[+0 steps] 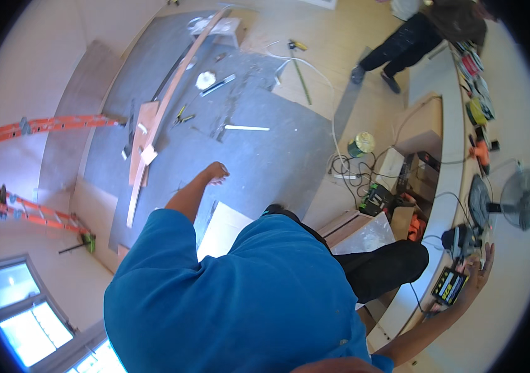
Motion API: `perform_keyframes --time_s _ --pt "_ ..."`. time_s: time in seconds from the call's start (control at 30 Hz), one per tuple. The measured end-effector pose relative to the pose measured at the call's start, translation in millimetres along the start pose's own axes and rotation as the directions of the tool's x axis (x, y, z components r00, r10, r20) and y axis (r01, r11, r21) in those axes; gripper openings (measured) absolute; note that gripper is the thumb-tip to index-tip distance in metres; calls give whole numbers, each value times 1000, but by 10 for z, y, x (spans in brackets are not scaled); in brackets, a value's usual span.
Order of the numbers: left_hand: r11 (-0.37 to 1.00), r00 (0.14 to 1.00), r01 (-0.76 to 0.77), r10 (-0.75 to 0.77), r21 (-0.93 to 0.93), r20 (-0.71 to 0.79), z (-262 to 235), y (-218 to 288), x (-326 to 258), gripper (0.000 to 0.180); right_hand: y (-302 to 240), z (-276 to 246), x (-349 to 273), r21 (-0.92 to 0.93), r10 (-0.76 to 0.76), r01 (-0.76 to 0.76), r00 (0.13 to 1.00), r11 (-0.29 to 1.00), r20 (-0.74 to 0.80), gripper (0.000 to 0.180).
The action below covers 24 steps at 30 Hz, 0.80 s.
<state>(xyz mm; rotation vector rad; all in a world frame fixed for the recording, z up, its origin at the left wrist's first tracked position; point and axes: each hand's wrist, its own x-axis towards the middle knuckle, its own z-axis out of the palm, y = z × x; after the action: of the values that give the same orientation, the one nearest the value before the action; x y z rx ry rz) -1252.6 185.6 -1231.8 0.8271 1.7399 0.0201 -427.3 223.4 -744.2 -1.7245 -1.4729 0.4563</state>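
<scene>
My left hand [216,173] hangs over the grey floor covering, away from anything within reach. Its fingers are loosely curled with a gap to the thumb, and I make out nothing in them. On the right, my right hand [480,273] is stretched over the long white counter [448,133], fingers apart. Beside it lies a black box with yellow markings [449,286], partly next to my wrist; whether I touch it I cannot tell. A dark power tool [458,239] sits just beyond my fingers.
Long wooden boards [172,93] lie across the floor, near an orange ladder [41,126]. A desk fan [517,199] and an orange drill [480,152] stand along the counter. Cables [355,177] coil by a green tub [361,145]. Another person [411,43] stands at the far right.
</scene>
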Motion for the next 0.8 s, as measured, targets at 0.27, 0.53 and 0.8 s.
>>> perform_keyframes --time_s 0.27,0.53,0.8 --pt "946 931 317 -297 -67 213 891 -1130 -1098 34 -807 1470 1149 -39 -111 135 922 990 370 67" --pt "833 959 238 -282 -500 -14 477 -1636 -1327 31 -1328 2064 1605 -223 -122 344 747 912 654 72" --pt "904 971 145 -207 -403 -117 275 -1088 -1258 25 -112 1533 1184 -61 56 -38 941 997 335 63"
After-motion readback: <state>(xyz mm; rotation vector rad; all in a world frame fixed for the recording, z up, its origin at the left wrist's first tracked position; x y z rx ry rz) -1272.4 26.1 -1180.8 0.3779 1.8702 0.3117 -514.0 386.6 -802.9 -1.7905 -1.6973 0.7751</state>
